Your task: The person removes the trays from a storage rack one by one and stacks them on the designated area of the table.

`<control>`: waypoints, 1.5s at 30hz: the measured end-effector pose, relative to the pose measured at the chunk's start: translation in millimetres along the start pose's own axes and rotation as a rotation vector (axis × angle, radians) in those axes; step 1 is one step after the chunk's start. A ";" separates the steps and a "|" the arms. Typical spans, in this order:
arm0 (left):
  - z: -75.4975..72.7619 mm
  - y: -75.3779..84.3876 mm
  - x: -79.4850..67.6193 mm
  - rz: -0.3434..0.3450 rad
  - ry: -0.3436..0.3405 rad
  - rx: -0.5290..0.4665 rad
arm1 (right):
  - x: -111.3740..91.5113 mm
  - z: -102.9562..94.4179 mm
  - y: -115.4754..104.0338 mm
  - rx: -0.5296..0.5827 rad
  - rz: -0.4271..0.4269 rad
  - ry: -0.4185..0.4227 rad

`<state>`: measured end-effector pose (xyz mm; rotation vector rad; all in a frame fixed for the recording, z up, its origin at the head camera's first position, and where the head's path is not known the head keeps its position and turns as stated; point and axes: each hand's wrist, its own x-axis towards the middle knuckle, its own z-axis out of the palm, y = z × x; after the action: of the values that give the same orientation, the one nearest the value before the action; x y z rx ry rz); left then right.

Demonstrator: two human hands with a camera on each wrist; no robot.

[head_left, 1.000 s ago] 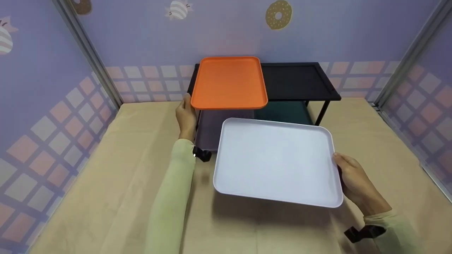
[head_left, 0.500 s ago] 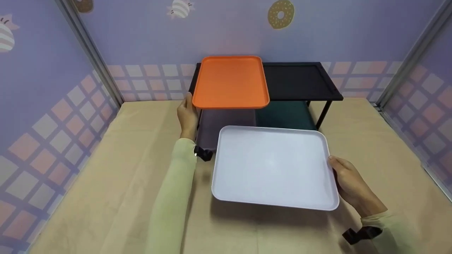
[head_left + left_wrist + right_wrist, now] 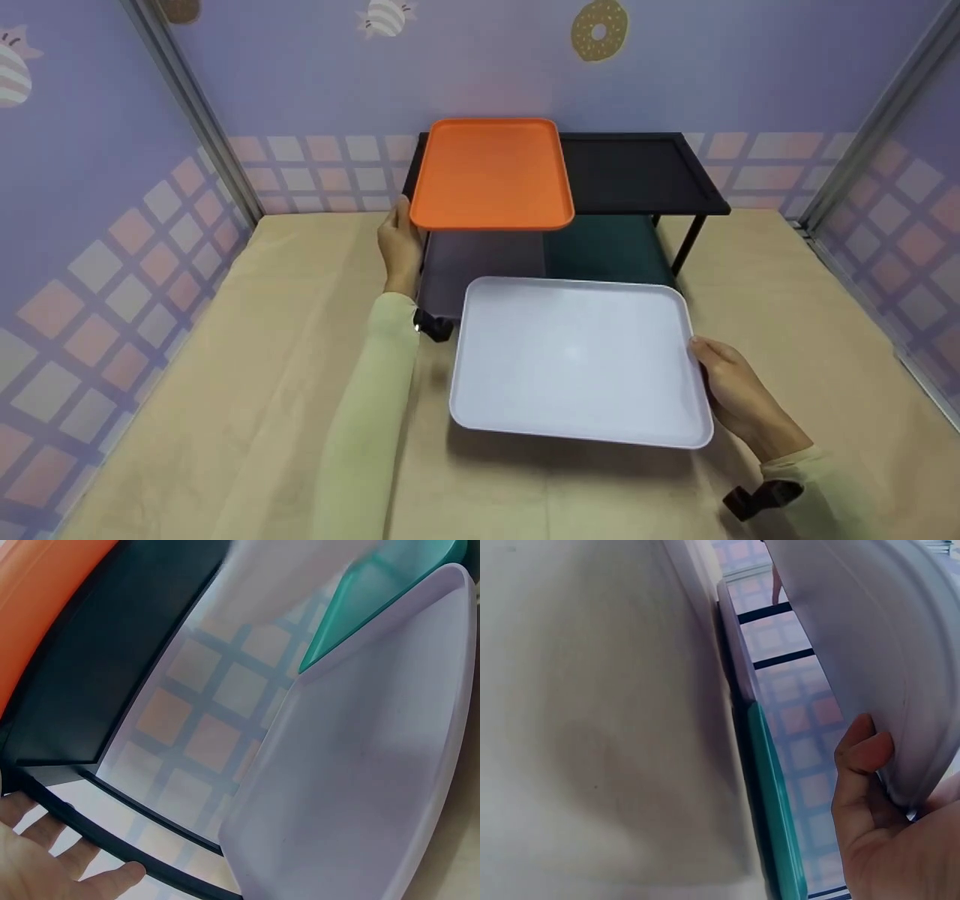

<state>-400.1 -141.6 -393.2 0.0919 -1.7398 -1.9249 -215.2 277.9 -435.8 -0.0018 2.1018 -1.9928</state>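
At the front left corner of the black rack (image 3: 637, 174), my left hand (image 3: 400, 244) holds on. In the left wrist view, its fingers (image 3: 79, 859) lie spread along the rack's leg, and the thumb is out of sight there. An orange tray (image 3: 493, 172) sits on the left part of the rack's top, its corner beside this hand. My right hand (image 3: 739, 386) grips the right edge of a white tray (image 3: 574, 360), which hangs tilted above the table in front of the rack. In the right wrist view, fingers (image 3: 866, 754) curl at the white tray's edge.
Beneath the rack's top, a greyish purple tray (image 3: 484, 259) lies at left and a dark green tray (image 3: 607, 247) beside it at right. The white tray hides part of their fronts. A beige table covering (image 3: 285, 330) and a patterned back wall (image 3: 480, 67) surround the rack.
The white tray has come down and slightly left toward me with my right hand, showing more of the trays under the rack. My left hand keeps its place at the rack's corner.
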 end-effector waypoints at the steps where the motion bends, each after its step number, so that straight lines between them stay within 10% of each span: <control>1: 0.0 0.1 -0.2 0.001 -0.002 0.000 | 0.7 0.2 0.8 0.000 0.001 0.009; 45: -2.1 -1.9 -0.9 0.033 -0.032 0.025 | 10.0 7.9 23.8 -0.087 0.142 0.020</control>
<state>-399.1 -143.0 -395.5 0.0417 -1.7754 -1.8912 -219.5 270.1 -461.3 0.1483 2.1351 -1.8269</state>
